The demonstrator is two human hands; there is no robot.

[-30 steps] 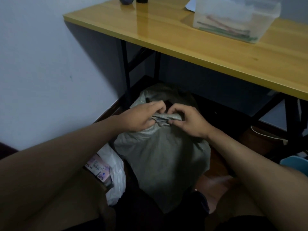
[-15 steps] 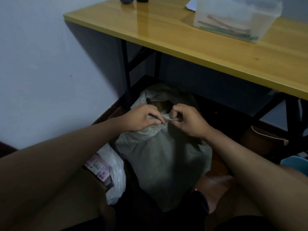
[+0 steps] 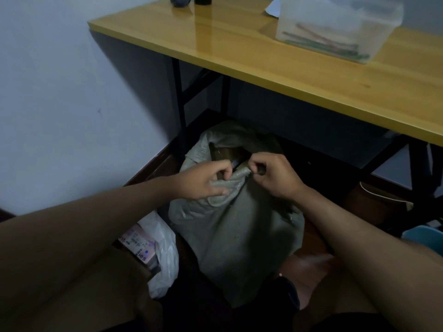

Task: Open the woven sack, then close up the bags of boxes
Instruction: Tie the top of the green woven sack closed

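Hands (image 3: 203,180) (image 3: 275,176) at woven sack (image 3: 239,231) rim, under table edge (image 3: 263,68)

Translucent bin (image 3: 335,27) on yellow table (image 3: 239,49); blue stool (image 3: 426,237).

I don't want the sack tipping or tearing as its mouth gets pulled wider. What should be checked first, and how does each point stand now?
1. Left hand pinches the rim of the woven sack: ok.
2. Right hand pinches the rim: ok.
3. Mouth partly open, brown contents showing: ok.
4. Sack stands upright on the floor under the table: ok.
5. Tie or cord fully off the mouth: cannot tell.
6. White plastic bag with a box beside the sack, apart from both hands: ok.
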